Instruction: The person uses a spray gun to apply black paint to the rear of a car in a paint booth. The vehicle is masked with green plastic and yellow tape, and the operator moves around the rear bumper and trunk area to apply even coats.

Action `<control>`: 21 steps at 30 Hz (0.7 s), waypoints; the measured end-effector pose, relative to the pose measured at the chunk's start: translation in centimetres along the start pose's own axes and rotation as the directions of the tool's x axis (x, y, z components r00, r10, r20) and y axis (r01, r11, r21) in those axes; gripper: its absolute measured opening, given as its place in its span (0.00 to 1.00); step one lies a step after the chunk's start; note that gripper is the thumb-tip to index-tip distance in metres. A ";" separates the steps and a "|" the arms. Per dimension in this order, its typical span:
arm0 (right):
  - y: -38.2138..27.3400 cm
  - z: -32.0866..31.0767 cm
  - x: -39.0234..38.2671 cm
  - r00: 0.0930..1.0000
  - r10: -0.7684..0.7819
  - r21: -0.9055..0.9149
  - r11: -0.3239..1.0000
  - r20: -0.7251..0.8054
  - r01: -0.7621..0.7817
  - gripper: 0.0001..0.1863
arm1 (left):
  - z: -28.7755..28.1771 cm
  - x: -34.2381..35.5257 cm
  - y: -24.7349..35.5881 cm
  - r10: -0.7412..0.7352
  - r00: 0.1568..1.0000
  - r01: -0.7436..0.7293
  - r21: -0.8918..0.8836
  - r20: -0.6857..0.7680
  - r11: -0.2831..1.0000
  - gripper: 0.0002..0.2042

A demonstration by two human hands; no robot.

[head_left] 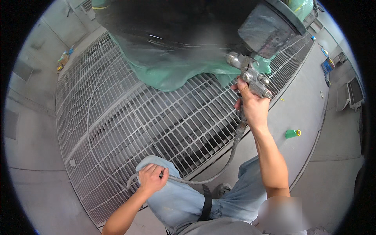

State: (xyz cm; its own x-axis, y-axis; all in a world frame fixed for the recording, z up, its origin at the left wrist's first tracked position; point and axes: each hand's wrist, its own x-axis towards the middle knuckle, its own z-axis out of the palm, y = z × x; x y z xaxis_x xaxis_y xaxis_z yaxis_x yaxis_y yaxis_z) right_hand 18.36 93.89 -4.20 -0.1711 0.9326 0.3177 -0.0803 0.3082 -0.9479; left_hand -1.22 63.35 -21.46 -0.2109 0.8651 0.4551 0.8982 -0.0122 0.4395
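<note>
My right hand (pixel 253 106) is wrapped round the handle of a metal spray gun (pixel 247 70), held up at the right. On top of the gun sits a grey, paint-stained cup (pixel 266 33). A faint mist hangs in front of the nozzle, close to a glossy black panel (pixel 168 27). Crinkled green plastic film (pixel 168 76) skirts the panel's lower edge. From the gun's handle a grey air hose (pixel 207 181) loops down to my left hand (pixel 153 178), which is closed round it above my left knee.
Metal floor grating (pixel 129 105) runs beneath the panel. Part of the hose lies across it at the left. A green roll with a yellow end (pixel 292 134) lies on the grey floor at the right. Small items (pixel 62 59) sit by the far left wall.
</note>
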 end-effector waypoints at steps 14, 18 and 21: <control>0.1 2.1 0.8 0.976 0.010 0.109 0.993 0.219 -0.035 0.08 | 0.5 0.5 0.8 0.024 1.000 -0.024 -0.021 -0.004 0.999 0.09; 0.8 -1.5 2.4 0.993 0.019 0.085 0.996 0.117 -0.029 0.10 | 0.9 1.2 1.4 0.058 0.998 -0.058 -0.009 0.003 0.998 0.09; 1.0 -4.8 3.3 0.999 0.034 0.033 0.999 0.011 -0.034 0.10 | 1.3 1.7 2.1 0.092 0.996 -0.091 -0.029 0.004 0.995 0.09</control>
State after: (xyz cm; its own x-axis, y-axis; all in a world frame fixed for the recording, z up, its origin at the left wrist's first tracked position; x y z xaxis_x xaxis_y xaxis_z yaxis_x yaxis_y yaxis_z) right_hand 22.44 98.22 -4.19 -0.1845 0.9404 0.2857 -0.1065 0.2698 -0.9570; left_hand 0.77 65.45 -20.79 -0.1263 0.8622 0.4906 0.9023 -0.1057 0.4180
